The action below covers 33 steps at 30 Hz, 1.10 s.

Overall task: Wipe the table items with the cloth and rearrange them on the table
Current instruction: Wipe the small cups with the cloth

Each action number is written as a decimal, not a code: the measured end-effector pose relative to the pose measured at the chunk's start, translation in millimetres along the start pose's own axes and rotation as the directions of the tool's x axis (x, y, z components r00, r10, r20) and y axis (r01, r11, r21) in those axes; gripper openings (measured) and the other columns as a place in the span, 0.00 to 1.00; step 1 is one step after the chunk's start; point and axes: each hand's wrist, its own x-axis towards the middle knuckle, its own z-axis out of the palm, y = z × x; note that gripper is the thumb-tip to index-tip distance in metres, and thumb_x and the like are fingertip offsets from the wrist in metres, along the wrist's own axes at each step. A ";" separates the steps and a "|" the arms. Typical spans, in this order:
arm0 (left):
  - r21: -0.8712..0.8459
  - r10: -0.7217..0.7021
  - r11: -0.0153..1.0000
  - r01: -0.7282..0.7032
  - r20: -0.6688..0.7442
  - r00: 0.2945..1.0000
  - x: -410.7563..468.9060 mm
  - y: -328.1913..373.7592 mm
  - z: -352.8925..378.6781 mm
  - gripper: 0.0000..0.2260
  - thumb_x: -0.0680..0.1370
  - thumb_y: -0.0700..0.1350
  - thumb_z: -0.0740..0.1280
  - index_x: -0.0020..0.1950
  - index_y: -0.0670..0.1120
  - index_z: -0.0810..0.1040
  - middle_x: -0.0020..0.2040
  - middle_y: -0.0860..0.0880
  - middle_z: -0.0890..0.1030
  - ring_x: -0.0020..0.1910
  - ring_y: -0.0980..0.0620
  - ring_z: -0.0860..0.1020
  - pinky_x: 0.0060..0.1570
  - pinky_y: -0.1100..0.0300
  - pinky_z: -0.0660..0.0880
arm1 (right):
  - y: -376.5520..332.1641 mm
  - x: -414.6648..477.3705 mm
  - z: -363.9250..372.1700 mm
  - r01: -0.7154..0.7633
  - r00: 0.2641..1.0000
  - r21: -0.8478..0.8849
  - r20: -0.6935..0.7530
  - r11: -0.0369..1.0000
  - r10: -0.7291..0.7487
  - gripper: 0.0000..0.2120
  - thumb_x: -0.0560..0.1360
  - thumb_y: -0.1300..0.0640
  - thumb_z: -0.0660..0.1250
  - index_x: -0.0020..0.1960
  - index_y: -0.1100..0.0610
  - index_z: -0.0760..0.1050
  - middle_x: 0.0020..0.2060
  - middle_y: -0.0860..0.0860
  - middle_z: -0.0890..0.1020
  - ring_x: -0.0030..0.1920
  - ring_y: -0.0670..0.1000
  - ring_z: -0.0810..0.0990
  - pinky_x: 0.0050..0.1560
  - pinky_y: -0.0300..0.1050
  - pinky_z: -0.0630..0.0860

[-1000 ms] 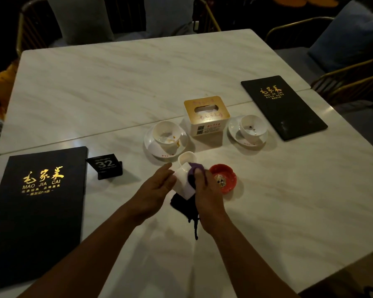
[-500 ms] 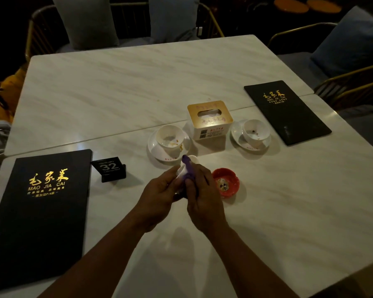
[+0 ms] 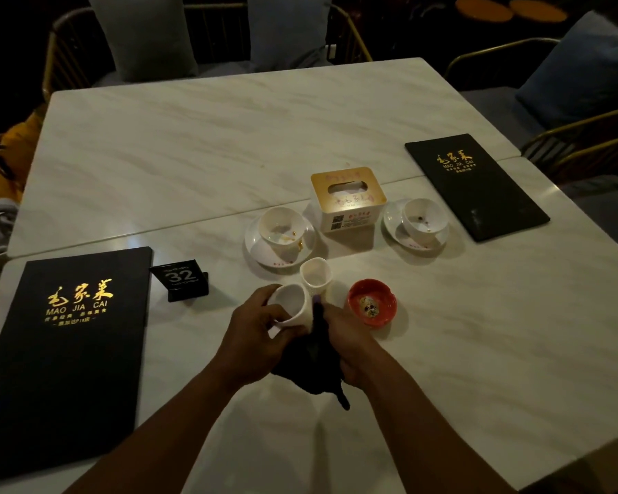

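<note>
Left hand [image 3: 256, 338]: grips a white cup [image 3: 290, 305], tilted, at frame centre above the table [image 3: 478, 333].
Right hand [image 3: 354, 342]: clenched on the dark cloth [image 3: 313, 365], pressed against the cup.
Second cup [image 3: 316, 279]: upright, just behind.

Tissue box [image 3: 348, 198] mid-table [image 3: 229, 137] between 2 bowls on saucers [image 3: 279, 240] [image 3: 415, 222], menu [image 3: 63, 347] far left, number stand [image 3: 181, 284] beside it, second menu [image 3: 475, 185] far right, standing cup [image 3: 316, 278] and ashtray [image 3: 371, 303] in front.
</note>
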 end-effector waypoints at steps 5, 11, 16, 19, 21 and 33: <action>-0.033 -0.042 0.999 0.040 -0.084 0.996 7.4 -12.4 -7.7 0.25 0.64 0.47 0.82 0.54 0.51 0.73 0.55 0.56 0.79 0.55 0.55 0.79 0.49 0.58 0.82 | 23.6 1.7 -10.4 0.022 0.998 -0.076 0.055 0.997 -0.018 0.10 0.80 0.59 0.64 0.59 0.59 0.80 0.52 0.61 0.85 0.53 0.61 0.84 0.61 0.61 0.77; 0.094 -0.141 0.984 0.152 -0.109 0.984 16.1 -41.4 -3.0 0.43 0.60 0.46 0.84 0.71 0.52 0.69 0.59 0.55 0.79 0.56 0.57 0.78 0.55 0.58 0.77 | 45.1 5.8 -33.7 0.012 0.997 -0.382 -0.069 0.924 -0.042 0.09 0.77 0.58 0.65 0.55 0.51 0.81 0.48 0.54 0.85 0.49 0.56 0.85 0.55 0.53 0.82; 0.231 -0.254 0.933 0.277 -0.124 0.959 26.0 -62.2 6.7 0.36 0.61 0.44 0.84 0.66 0.44 0.75 0.62 0.46 0.78 0.59 0.48 0.78 0.56 0.60 0.71 | 49.9 15.6 -47.4 -0.044 0.986 -0.153 -0.165 0.987 0.019 0.12 0.74 0.63 0.66 0.54 0.54 0.80 0.48 0.58 0.85 0.50 0.62 0.84 0.54 0.59 0.82; 0.239 -0.302 0.916 0.321 -0.115 0.947 35.5 -68.0 8.1 0.33 0.63 0.44 0.83 0.66 0.45 0.75 0.62 0.46 0.77 0.60 0.48 0.77 0.55 0.61 0.69 | 49.5 19.6 -53.1 -0.037 0.989 -0.017 -0.144 0.999 0.034 0.15 0.74 0.65 0.65 0.59 0.55 0.78 0.51 0.59 0.84 0.47 0.58 0.85 0.42 0.50 0.83; 0.246 -0.324 0.908 0.340 -0.102 0.940 40.4 -70.0 9.7 0.31 0.64 0.44 0.82 0.65 0.46 0.75 0.62 0.46 0.77 0.60 0.48 0.76 0.55 0.60 0.70 | 51.3 24.5 -57.8 -0.031 0.985 -0.079 -0.170 0.996 0.017 0.17 0.75 0.64 0.67 0.63 0.54 0.76 0.53 0.56 0.83 0.48 0.56 0.85 0.44 0.49 0.83; 0.253 -0.407 0.879 0.404 -0.042 0.913 50.4 -69.2 14.8 0.42 0.64 0.48 0.83 0.73 0.46 0.67 0.69 0.46 0.71 0.66 0.47 0.72 0.59 0.59 0.69 | 44.5 36.9 -70.0 0.024 0.973 -0.439 -0.197 0.898 -0.122 0.14 0.81 0.58 0.62 0.60 0.40 0.73 0.52 0.40 0.77 0.54 0.45 0.77 0.60 0.47 0.77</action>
